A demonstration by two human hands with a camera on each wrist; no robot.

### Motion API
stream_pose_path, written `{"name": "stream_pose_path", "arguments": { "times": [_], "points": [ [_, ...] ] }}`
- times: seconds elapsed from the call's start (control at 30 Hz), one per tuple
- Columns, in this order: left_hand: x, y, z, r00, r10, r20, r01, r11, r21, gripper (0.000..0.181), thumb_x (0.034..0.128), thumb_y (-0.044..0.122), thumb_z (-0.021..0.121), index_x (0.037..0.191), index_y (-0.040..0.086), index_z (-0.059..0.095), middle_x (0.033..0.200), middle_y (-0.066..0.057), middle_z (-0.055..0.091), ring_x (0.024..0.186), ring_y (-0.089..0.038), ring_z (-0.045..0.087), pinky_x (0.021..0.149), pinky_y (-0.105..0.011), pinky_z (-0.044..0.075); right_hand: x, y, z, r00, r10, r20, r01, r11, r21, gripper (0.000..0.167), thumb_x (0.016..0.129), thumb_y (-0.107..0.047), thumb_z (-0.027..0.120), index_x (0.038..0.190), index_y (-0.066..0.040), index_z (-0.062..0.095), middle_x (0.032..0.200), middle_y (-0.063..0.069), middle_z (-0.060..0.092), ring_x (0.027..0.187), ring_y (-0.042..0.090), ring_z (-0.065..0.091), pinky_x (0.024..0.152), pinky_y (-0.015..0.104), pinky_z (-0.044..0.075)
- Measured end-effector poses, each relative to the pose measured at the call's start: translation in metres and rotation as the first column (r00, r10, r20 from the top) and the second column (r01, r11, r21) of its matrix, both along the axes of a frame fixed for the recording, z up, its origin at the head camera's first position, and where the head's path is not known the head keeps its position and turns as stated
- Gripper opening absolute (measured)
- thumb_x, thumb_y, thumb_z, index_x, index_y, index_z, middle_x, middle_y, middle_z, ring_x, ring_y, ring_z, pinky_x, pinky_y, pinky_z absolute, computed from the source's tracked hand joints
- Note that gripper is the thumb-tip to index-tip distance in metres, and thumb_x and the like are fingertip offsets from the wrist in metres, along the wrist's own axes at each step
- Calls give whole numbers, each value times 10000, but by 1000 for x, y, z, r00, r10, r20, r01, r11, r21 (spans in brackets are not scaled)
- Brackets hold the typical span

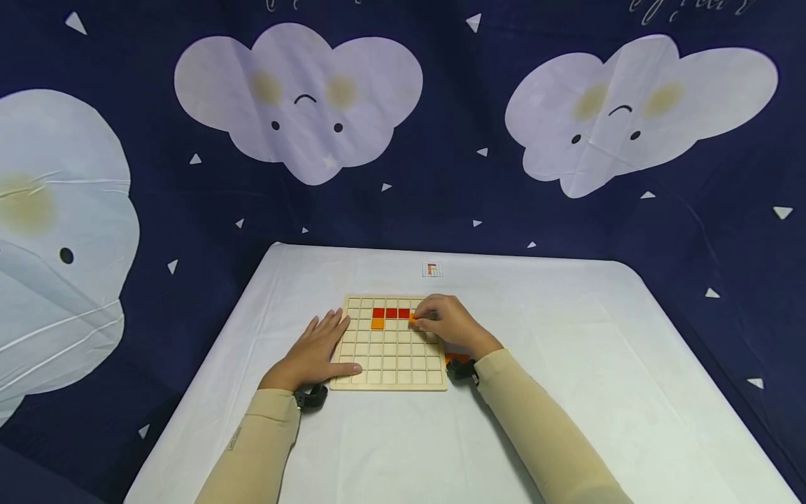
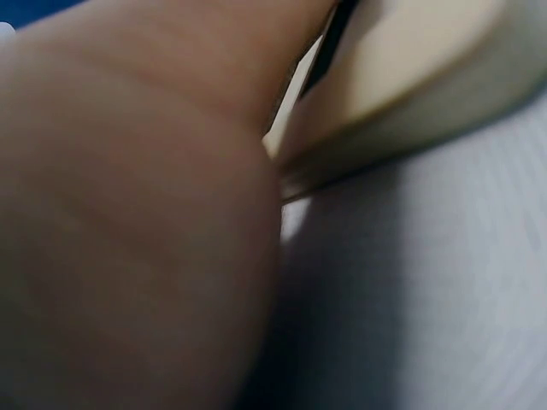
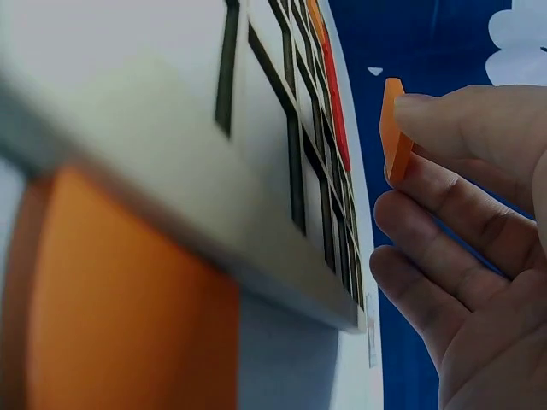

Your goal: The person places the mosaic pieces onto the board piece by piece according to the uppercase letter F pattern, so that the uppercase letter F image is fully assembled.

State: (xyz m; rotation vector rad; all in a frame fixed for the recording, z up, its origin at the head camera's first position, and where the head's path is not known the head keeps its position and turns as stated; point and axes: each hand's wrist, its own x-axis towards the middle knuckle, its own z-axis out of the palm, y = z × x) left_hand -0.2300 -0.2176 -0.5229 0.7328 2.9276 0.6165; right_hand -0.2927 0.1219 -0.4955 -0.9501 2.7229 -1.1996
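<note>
The right hand (image 1: 450,322) pinches an orange tile (image 3: 394,132).
Its thumb and pointer finger hold the tile over the wooden board (image 1: 390,360), just right of three red tiles (image 1: 392,313). The left hand (image 1: 313,351) has its fingers spread out, touching the board's left side, thumb on top.

Orange tile (image 3: 391,128), pale gridded board (image 1: 390,362)

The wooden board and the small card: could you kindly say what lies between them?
In the head view, only bare white tabletop separates the board from the card.
</note>
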Motion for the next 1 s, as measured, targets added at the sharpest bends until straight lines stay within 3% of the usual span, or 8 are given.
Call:
{"name": "stream_pose_path", "arguments": {
  "times": [0.73, 1.0],
  "points": [
    [-1, 1, 0, 1000, 6, 15, -6, 1000, -19, 1195, 839, 779, 686, 1646, -8, 291, 1718, -208, 170, 1587, -357, 106, 1264, -538, 47, 7, -32, -1, 998, 58, 38, -57, 998, -13, 126, 982, -69, 765, 1088, -110, 820, 1116, -54, 716, 1070, 134, 658, 956, 322, 549],
    [-1, 0, 1, 1000, -2, 9, 2, 1000, -16, 1193, 845, 787, 673, 1647, -8, 289, 1716, -211, 173, 1586, -356, 108, 1265, -533, 42, 11, -45, 4, 995, 99, 7, -99, 994, 34, 108, 984, -104, 770, 1080, -110, 821, 1125, -56, 717, 1074, 140, 651, 962, 336, 543]
  ]
}}
